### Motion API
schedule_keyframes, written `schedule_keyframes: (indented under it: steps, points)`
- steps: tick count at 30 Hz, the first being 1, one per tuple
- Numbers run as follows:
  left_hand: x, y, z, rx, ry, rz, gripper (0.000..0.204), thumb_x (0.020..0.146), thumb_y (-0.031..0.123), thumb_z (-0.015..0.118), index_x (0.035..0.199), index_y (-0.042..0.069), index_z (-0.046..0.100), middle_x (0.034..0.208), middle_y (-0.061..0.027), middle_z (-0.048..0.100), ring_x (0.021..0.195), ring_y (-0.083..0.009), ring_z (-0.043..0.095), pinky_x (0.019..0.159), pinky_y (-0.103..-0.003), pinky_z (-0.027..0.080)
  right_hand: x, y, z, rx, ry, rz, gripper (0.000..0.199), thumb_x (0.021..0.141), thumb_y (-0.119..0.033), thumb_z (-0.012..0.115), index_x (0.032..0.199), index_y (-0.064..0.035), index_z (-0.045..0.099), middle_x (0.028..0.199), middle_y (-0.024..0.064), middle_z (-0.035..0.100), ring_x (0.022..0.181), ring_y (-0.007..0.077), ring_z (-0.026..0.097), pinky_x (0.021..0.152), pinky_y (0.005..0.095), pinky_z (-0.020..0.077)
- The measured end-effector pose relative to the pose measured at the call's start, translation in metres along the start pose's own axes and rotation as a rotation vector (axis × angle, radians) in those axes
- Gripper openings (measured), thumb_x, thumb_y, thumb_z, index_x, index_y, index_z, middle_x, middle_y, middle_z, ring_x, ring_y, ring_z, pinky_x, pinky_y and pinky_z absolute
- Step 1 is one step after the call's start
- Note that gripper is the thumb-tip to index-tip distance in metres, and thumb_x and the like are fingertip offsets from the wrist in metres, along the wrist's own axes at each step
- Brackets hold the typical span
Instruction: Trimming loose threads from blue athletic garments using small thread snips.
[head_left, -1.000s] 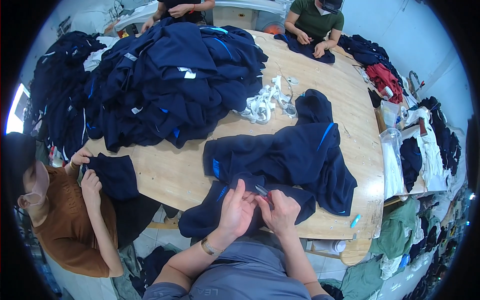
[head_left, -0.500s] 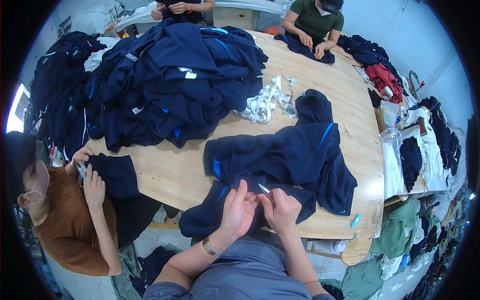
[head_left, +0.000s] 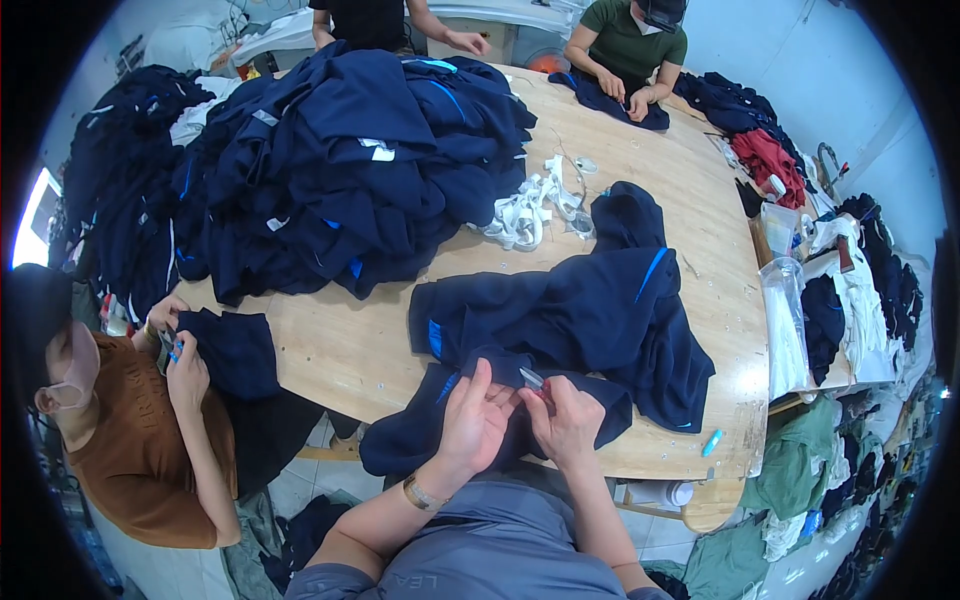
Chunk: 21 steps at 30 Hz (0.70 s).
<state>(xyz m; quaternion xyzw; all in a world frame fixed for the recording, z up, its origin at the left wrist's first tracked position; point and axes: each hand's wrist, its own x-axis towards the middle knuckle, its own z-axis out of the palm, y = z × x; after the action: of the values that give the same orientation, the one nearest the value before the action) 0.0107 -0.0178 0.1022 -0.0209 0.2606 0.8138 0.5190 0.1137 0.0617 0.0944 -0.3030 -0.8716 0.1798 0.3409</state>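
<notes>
A navy garment [head_left: 545, 300] with bright blue trim lies across the table edge in front of me. My left hand [head_left: 472, 418], thumb up and fingers curled in, pinches a fold of its cloth near the blue mark. Close beside it, my right hand [head_left: 568, 425] grips small thread snips [head_left: 531, 378] with a red handle. Their metal blades point up and left over the cloth and stand slightly apart. The fingertips of both hands nearly meet, and the exact bit of cloth between them is partly hidden.
A big heap of navy garments [head_left: 340, 170] covers the far left of the table [head_left: 720, 330]. White tape scraps [head_left: 525, 212] lie beyond my garment, and a turquoise tool [head_left: 712, 442] rests near the right edge. Co-workers handle dark cloth at the left [head_left: 150, 440] and far side [head_left: 632, 60].
The snips' blades have spread apart a little; my hands have barely shifted. Across the table, a person's hand has reached out to the right beyond the heap.
</notes>
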Motion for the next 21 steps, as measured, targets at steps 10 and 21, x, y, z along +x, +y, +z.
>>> schedule_keyframes:
  steps: [10,21]
  points:
    - [0.0002,-0.0014,-0.0042,0.039,-0.015,-0.005,0.031,0.097,0.030,0.040,0.101,0.004,0.055,0.097,-0.0095,0.063,0.097,-0.0194,0.057,0.091,-0.035,0.043,0.0013,-0.0004,-0.0004,0.085,-0.040,0.051,0.027,0.078,-0.025,0.067,0.071,-0.0040,0.052,0.056,0.0083,0.052,0.047,0.0238,0.052,0.046,0.0307,0.0391]
    - [-0.0003,0.0006,-0.0032,0.026,-0.022,-0.012,0.031,0.097,0.030,0.039,0.104,0.004,0.055,0.100,-0.0085,0.062,0.100,-0.0190,0.056,0.092,-0.035,0.042,0.0006,0.0004,-0.0022,0.127,-0.065,0.068,0.025,0.079,-0.023,0.066,0.072,-0.0034,0.052,0.055,0.0099,0.051,0.047,0.0241,0.052,0.046,0.0311,0.0391]
